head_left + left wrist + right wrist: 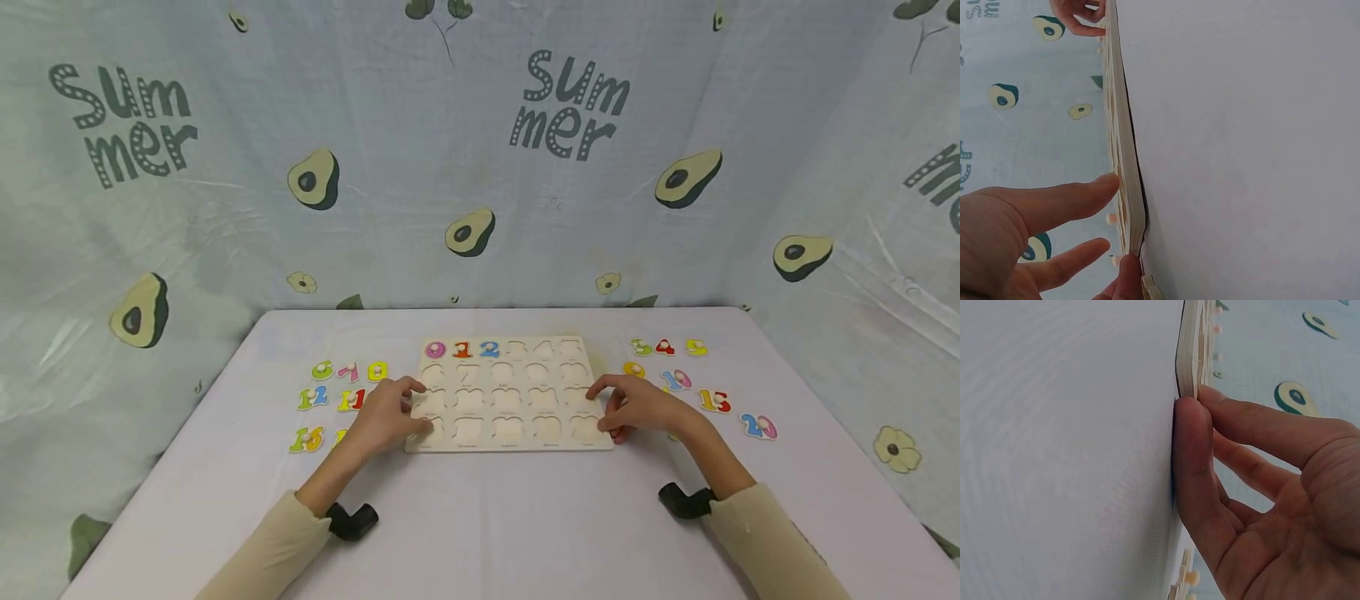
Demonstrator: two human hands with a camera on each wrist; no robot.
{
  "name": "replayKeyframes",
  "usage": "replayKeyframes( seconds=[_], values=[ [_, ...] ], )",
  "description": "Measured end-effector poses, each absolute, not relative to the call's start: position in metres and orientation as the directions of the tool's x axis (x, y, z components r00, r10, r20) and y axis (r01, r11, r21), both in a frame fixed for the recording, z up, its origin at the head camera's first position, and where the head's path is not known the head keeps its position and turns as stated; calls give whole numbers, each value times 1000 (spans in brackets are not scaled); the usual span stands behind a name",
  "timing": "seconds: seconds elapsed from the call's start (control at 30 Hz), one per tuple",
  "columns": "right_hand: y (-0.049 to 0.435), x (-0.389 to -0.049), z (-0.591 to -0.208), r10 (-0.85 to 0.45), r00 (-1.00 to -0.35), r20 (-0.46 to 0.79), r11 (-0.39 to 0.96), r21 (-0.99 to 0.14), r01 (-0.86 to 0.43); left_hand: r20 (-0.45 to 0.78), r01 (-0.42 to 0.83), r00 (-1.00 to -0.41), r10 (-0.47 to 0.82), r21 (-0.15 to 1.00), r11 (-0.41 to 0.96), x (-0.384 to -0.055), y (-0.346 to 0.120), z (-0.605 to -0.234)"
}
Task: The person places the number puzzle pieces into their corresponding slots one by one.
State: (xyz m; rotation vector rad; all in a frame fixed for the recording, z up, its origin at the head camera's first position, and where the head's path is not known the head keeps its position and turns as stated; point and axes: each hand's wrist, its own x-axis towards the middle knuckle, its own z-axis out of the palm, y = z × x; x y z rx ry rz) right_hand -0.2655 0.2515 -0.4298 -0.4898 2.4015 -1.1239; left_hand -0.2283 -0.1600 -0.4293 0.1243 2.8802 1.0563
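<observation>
A pale wooden number puzzle board [487,447] lies on the table, with rows of shallow recesses. Pieces 0 [435,350], 1 [462,350] and 2 [490,349] sit in its top row. My left hand [386,412] grips the left side, its thumb over the near-left corner. In the left wrist view, the board's edge [1135,206] shows with the thumb against the upper face and a finger at the side. My right hand [645,404] pinches the near-right corner. The right wrist view shows thumb and finger at the board's corner [1188,369].
Loose number pieces lie left of the board, among them a 12 [312,398] and a 16 [306,440]. More lie to the right, including a 4 [665,347], a 15 [714,401] and a 20 [759,427]. A patterned cloth [390,250] hangs behind the table.
</observation>
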Motion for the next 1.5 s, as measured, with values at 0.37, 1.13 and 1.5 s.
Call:
replayKeyframes(
  seconds=[0.37,1.13,1.5],
  values=[
    [253,-265,-426,-478,-843,-247,629,-766,-131,-45,99,-986,162,620,778,-227,-166,-428],
    [295,-333,-385,-189,-980,-55,750,-652,-108,-105,83,-978,181,601,795,-230,-172,-426],
    [305,-360,-396,-94,-993,-78,865,-499,-42,-104,105,-970,219,632,768,-231,-179,-426]
  ],
)
